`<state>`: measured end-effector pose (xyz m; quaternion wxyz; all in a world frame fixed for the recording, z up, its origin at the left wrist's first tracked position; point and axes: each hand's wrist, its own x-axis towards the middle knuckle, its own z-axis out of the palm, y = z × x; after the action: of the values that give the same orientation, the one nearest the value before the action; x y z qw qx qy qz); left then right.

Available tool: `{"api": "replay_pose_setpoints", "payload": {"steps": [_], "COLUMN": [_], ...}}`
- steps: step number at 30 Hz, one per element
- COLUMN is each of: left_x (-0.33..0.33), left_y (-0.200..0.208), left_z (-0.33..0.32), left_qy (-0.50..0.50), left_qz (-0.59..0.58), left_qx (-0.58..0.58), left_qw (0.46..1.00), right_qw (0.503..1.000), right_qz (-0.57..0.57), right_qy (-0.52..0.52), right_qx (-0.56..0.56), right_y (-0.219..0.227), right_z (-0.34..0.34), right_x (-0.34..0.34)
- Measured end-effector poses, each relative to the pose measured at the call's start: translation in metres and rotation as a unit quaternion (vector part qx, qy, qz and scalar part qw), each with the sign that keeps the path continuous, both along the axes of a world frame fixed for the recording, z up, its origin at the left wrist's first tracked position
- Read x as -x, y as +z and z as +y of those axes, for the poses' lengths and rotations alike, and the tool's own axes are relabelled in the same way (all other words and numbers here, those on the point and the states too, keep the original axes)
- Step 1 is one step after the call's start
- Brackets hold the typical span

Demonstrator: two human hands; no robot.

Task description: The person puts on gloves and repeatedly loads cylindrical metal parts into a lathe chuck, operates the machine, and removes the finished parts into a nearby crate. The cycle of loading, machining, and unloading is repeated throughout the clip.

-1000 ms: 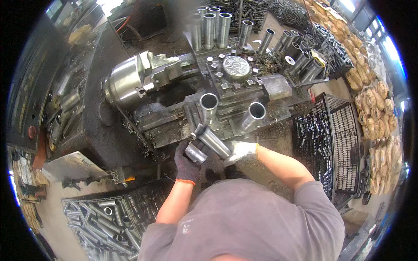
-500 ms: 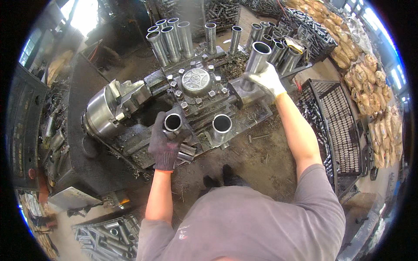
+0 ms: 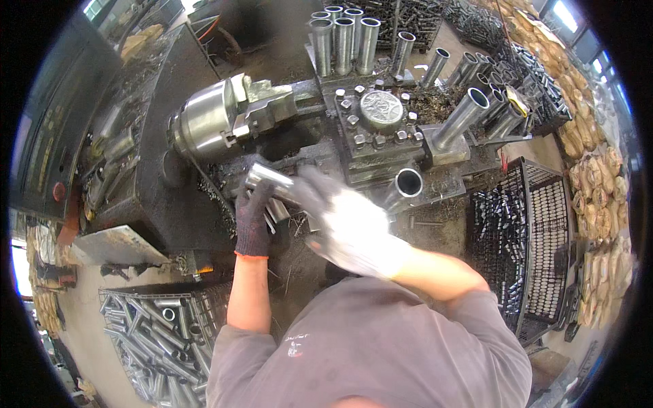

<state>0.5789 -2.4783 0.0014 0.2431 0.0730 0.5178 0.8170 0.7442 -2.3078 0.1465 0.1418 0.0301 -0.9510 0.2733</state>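
Note:
In front of the lathe chuck (image 3: 211,121), a short shiny metal tube (image 3: 267,178) lies tilted in my left hand (image 3: 253,221), which wears a dark glove and is closed around it. My right hand (image 3: 354,224), in a white glove with dark fingers, is at the tube's other end; motion blur smears its fingers, so their grip is unclear. More metal tubes (image 3: 277,209) show just below the held one. One tube (image 3: 406,185) stands upright right of my right hand. Farther right, a longer tube (image 3: 462,121) stands on a metal block, untouched.
Behind my hands is the bolted tool post (image 3: 381,109). Upright tubes (image 3: 343,44) stand in a group at the back, with more at the far right. A mesh crate (image 3: 524,238) of small metal parts is on the right. A bin of tubes (image 3: 160,333) sits lower left.
My right hand has let go of the tube on the block and swung left to my left hand. The tube in my left hand has tipped from upright to lying over. The view has shifted.

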Motion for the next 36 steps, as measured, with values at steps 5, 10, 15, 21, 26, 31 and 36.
{"api": "replay_pose_setpoints", "payload": {"steps": [5, 10, 15, 21, 26, 31, 36], "left_x": [-0.02, -0.017, -0.005, -0.025, -0.026, 0.024, -0.001], "left_y": [-0.03, -0.081, -0.102, -0.039, 0.034, 0.02, -0.066], "left_z": [-0.045, -0.06, -0.052, 0.011, 0.039, 0.044, -0.017], "left_qy": [0.001, -0.028, -0.053, 0.02, -0.089, -0.02, 0.027], "left_qz": [-0.073, -0.204, -0.236, -0.108, 0.029, 0.142, 0.115], "left_qx": [-0.07, -0.288, -0.255, -0.238, -0.326, -0.131, 0.072], "left_qw": [0.995, 0.935, 0.936, 0.965, 0.941, 0.981, 0.99], "right_qw": [0.995, 0.964, 0.963, 0.916, 0.912, 0.993, 0.852], "right_qz": [-0.079, -0.224, -0.201, -0.314, -0.272, -0.09, -0.091], "right_qy": [0.051, -0.104, -0.107, -0.073, -0.113, -0.002, -0.007], "right_qx": [0.033, -0.095, 0.142, 0.239, 0.286, -0.076, -0.515], "right_y": [-0.107, -0.199, -0.195, -0.109, -0.007, 0.068, 0.026], "right_z": [-0.003, -0.008, 0.011, 0.008, 0.014, 0.107, 0.2], "right_x": [0.065, 0.034, 0.041, 0.067, 0.059, 0.112, 0.225]}}
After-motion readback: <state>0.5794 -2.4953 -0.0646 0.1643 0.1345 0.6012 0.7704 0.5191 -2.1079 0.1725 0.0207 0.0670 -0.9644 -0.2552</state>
